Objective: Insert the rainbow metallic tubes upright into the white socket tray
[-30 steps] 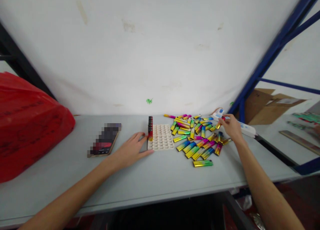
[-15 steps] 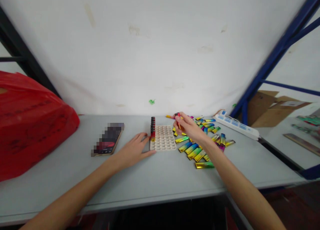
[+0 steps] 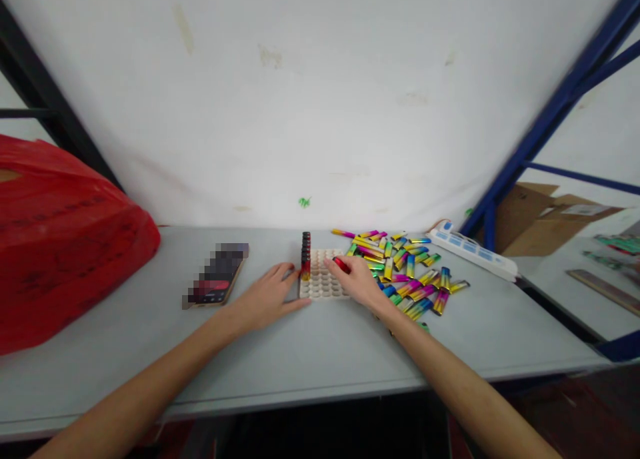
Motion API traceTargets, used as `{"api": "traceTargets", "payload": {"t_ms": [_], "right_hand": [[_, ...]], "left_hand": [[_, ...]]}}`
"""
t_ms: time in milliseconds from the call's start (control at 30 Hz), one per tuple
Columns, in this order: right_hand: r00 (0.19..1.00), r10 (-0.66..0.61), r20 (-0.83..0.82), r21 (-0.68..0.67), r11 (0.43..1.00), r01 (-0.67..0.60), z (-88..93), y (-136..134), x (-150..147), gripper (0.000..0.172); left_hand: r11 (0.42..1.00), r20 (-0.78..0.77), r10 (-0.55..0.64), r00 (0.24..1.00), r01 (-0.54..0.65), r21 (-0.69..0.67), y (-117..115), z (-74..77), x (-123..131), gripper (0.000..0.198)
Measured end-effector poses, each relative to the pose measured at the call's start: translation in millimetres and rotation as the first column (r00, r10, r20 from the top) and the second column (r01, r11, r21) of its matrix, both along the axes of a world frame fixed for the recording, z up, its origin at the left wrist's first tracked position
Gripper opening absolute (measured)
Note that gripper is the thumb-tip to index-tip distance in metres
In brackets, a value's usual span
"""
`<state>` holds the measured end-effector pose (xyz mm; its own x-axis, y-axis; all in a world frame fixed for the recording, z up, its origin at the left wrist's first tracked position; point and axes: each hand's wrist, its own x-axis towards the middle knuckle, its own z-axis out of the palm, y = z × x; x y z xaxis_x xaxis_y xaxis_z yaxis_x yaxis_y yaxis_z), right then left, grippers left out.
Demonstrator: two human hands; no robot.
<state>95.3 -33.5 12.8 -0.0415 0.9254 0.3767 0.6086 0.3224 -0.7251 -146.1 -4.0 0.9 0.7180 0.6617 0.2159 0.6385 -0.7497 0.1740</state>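
A cream tray (image 3: 323, 279) with round holes lies on the grey table (image 3: 310, 352). Several lighters (image 3: 305, 254) stand upright in its left column. My left hand (image 3: 267, 299) rests flat and open on the table, fingers touching the tray's left edge. My right hand (image 3: 357, 282) is over the tray's right side, closed on a lighter (image 3: 341, 265) whose red end shows. A loose pile of rainbow-coloured lighters (image 3: 405, 269) lies just right of the tray.
A phone (image 3: 215, 282) lies left of the tray. A big red plastic bag (image 3: 60, 246) fills the left end. A white power strip (image 3: 473, 249) runs at the back right, beside a blue rack post (image 3: 550, 112). Cardboard boxes (image 3: 540, 216) sit beyond it.
My right hand picked a lighter from the far right of the pile and carried it left, down over the tray. My left hand stayed at the tray's edge.
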Motion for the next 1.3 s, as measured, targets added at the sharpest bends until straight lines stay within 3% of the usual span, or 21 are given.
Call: {"api": "traceTargets", "payload": {"t_ms": [233, 400, 533, 700, 967, 1300], "right_hand": [[0.998, -0.032, 0.062, 0.042, 0.999, 0.03, 0.1, 0.6, -0.1, 0.036], [0.996, -0.027, 0.084, 0.065, 0.998, 0.022, 2.4, -1.5, 1.9, 0.04], [0.992, 0.061, 0.114, 0.086, 0.994, -0.071, 4.3, -3.1, 2.4, 0.037], [0.953, 0.132, 0.273, 0.192, 0.963, -0.189, 4.5, -4.2, 0.0, 0.038], [0.958, 0.171, 0.23, 0.087, 0.977, -0.195, 1.9, -1.5, -10.5, 0.04], [0.853, 0.269, 0.448, 0.092, 0.935, -0.344, -2.2, 6.1, -10.0, 0.029]], "left_hand": [[1.0, 0.014, -0.007, 1.0, 0.007, -0.006, 0.4, -1.4, -1.0, 0.072], [1.0, 0.037, -0.015, 0.999, 0.014, 0.008, 1.3, -3.6, -1.5, 0.07], [1.0, 0.019, -0.003, 1.0, 0.003, 0.003, -0.1, -1.7, -0.5, 0.07], [1.0, 0.012, -0.006, 1.0, 0.006, -0.004, -2.0, -0.3, 0.6, 0.07], [1.0, 0.042, -0.016, 0.999, 0.015, 0.014, -0.9, -5.0, -0.5, 0.07], [1.0, 0.008, -0.013, 1.0, 0.013, 0.016, -1.8, -3.4, 0.4, 0.07]]}}
